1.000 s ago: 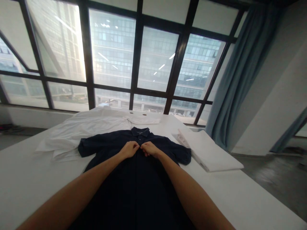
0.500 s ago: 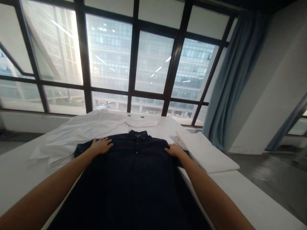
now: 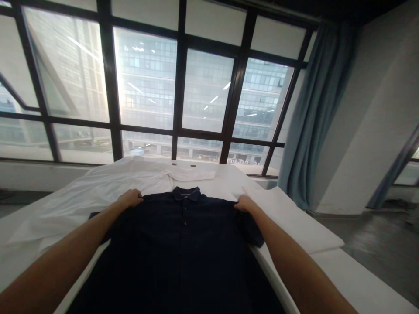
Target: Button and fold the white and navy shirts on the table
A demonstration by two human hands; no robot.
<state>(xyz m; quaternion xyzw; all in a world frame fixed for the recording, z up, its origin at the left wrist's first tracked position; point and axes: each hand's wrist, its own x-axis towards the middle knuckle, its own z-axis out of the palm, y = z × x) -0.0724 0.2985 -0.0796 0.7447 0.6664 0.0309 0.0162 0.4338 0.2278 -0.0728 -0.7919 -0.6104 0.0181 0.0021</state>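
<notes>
A dark navy shirt (image 3: 183,244) lies flat and face up on the white worktop (image 3: 353,279), with its collar (image 3: 186,193) pointing away from the person and its button row running down the middle. The left hand (image 3: 130,198) is at the left shoulder of the shirt, and the right hand (image 3: 245,203) is at the right shoulder. Both hands are curled over the shoulder edge, and the fingers seem to pinch the cloth there, but the fingertips are hidden under the hands, so I cannot tell for sure whether they grip it or only press on it.

Beyond the left fingers and touching the shirt lies a spread white shirt (image 3: 108,187), partly under the navy one. Just beside the right fingers, on the outer side, sits a folded white cloth (image 3: 294,218). Past the collar there are two small dark discs (image 3: 183,165) on the worktop; what they are I cannot say. Behind all this is a big window (image 3: 147,87) and a blue curtain (image 3: 314,109).

The shirt looks light, thin and very soft, so it would sag and fold where it is not supported. It is not fragile and not slippery. In my judgement the shoulder seams, one in each hand, are good places to hold it, because there the cloth is doubled and the shirt would hang evenly from them.
</notes>
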